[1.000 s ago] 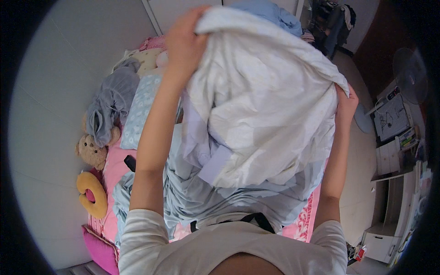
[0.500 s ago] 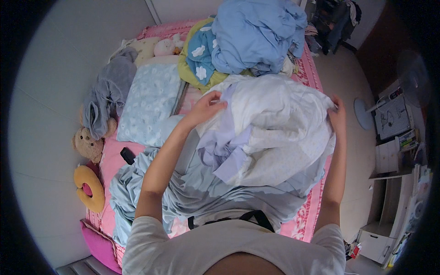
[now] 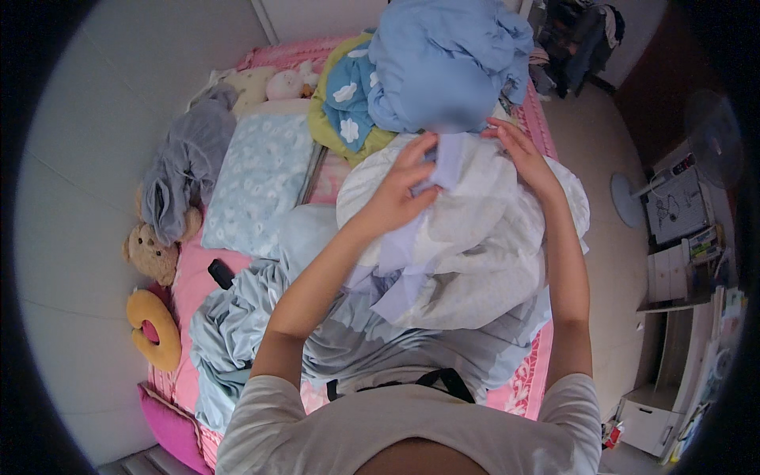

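Observation:
A white quilt [image 3: 483,261] with a lavender border [image 3: 396,252] lies bunched over a pale blue-grey sheet [image 3: 356,336] on the bed. My left hand [image 3: 404,186] rests at the quilt's far left part, its fingers and thumb apart beside a raised strip of lavender. At the quilt's far side, near a blue comforter [image 3: 443,63], my right hand [image 3: 521,154] has its fingers stretched out over the white cloth. Neither hand shows a grip on the fabric. The quilt's underside is hidden.
Left on the pink bed [image 3: 202,273] lie a folded light blue blanket [image 3: 257,182], grey cloth [image 3: 190,150], a teddy bear [image 3: 150,249], a yellow neck pillow [image 3: 154,324] and a small black object [image 3: 221,273]. A fan [image 3: 629,194] stands on the floor at right.
Both hands have moved inward and farther from me; the right has left the quilt's right edge. The quilt is more gathered, with a lavender strip raised between the hands.

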Demonstrator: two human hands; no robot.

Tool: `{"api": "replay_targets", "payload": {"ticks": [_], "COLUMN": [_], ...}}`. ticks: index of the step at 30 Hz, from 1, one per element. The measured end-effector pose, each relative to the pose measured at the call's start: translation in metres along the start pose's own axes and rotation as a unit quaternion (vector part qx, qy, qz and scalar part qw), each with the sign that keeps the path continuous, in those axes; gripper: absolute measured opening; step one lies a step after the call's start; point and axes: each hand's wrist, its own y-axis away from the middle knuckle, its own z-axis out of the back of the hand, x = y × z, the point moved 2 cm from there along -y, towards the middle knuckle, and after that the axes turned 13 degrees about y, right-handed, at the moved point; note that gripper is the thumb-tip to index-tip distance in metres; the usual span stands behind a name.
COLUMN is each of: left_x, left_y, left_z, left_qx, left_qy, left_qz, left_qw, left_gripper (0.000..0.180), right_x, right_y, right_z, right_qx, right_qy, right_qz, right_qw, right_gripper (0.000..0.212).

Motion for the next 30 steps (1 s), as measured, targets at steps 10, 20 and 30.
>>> {"api": "replay_targets", "payload": {"ticks": [10,20,30], "left_x": [-0.022,-0.005,-0.028], "left_y": [0.007,-0.045,-0.043], "left_z": [-0.031,-0.026,-0.041], "left_qx": [-0.009,-0.074,0.028], "left_qy": [0.056,0.259,0.071], "left_qz": [-0.011,0.219,0.142], "left_qw": [0.998,0.938,0.987], "left_gripper": [0.020,0.029,0.033], "right_x": [0.008,0.043,0.047], "right_y": [0.037,0.039,0.040], "right_z": [0.005,0.010,0.070], "right_qx": [-0.009,-0.031,-0.302], "right_qy": [-0.116,-0.021,-0.077], "right_qz": [-0.034,0.104,0.063], "right_qw": [0.993,0.994,0.948], "right_gripper": [0.025,0.033,0.018]}}
